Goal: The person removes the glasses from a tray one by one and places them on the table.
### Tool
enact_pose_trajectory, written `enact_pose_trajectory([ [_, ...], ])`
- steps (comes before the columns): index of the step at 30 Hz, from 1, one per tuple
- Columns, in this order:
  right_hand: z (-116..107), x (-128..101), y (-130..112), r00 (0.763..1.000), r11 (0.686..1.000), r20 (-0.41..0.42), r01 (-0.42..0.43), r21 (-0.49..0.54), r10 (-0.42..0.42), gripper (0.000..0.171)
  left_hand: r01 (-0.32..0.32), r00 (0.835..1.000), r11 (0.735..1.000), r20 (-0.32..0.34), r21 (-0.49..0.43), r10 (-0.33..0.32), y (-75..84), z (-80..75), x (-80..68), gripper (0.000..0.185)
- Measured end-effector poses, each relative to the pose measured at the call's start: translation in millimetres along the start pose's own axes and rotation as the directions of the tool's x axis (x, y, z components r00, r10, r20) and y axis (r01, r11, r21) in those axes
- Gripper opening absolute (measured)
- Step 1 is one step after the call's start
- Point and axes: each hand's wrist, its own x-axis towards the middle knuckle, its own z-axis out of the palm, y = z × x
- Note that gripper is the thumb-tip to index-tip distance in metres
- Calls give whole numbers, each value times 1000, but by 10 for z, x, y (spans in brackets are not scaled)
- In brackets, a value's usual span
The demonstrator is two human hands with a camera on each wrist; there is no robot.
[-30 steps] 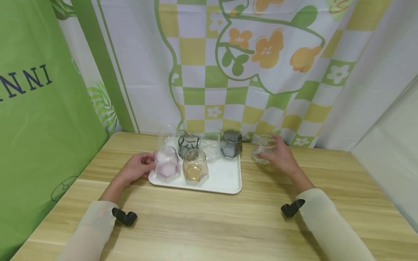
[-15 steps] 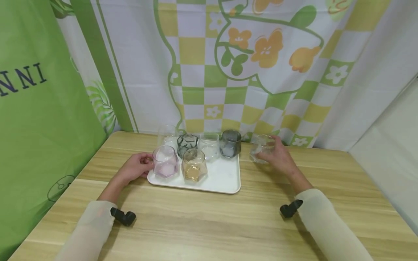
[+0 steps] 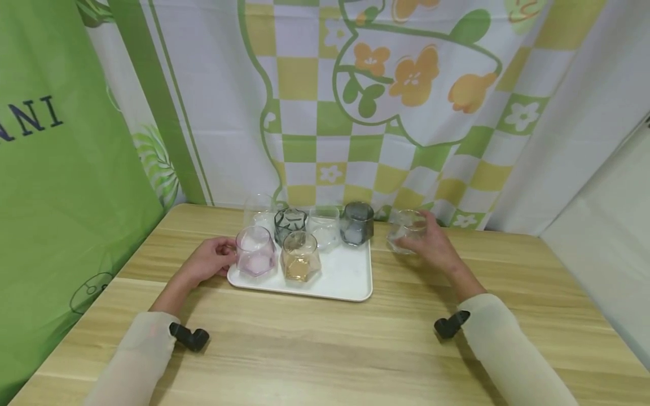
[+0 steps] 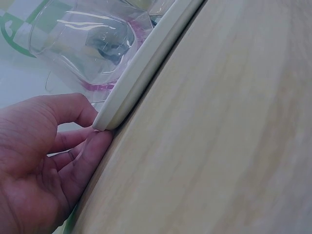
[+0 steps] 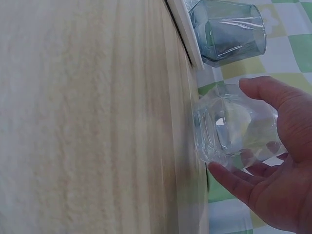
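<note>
A white tray (image 3: 345,279) on a wooden table (image 3: 325,349) carries several glasses: a pink one (image 3: 255,252), an amber one (image 3: 301,258), a dark patterned one (image 3: 290,223), a grey one (image 3: 358,224) and clear ones (image 3: 325,226). My left hand (image 3: 223,256) pinches the tray's near-left corner (image 4: 105,122), thumb above and fingers below, next to the pink glass (image 4: 92,44). My right hand (image 3: 413,239) is curled round a clear glass (image 3: 405,228) that stands on the table just right of the tray. In the right wrist view this clear glass (image 5: 222,126) sits between thumb and fingers, with the grey glass (image 5: 229,29) beyond it.
A patterned curtain (image 3: 376,113) hangs right behind the table, and a green banner (image 3: 61,186) hangs at the left. A white panel (image 3: 604,242) stands at the right. Bare wood lies in front of the tray.
</note>
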Motion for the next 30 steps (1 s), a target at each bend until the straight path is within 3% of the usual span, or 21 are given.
enact_pose_trajectory([
  [5,7,12,-13,1000,999,-22,18,-32,-19,110,3,1000,1000,-7,3,-3,9,-7,-5,39],
  [11,37,5,-101,983,990,-151,90,-113,-106,105,8,1000,1000,-6,3,-8,14,-12,6,40],
  [17,119,-46,-310,925,959,-270,229,-166,-267,89,0,1000,1000,1,0,0,14,-21,18,40],
  [22,233,-50,-461,876,919,-280,377,-115,-394,76,1,1000,1000,0,-4,-1,1,-19,16,39],
  [24,280,-48,-503,875,910,-255,407,-77,-412,74,1,1000,1000,1,-6,-1,-8,-15,18,40],
  [30,403,-24,-583,912,924,-157,382,-10,-379,75,4,1000,1000,4,5,-4,-17,-16,30,40],
])
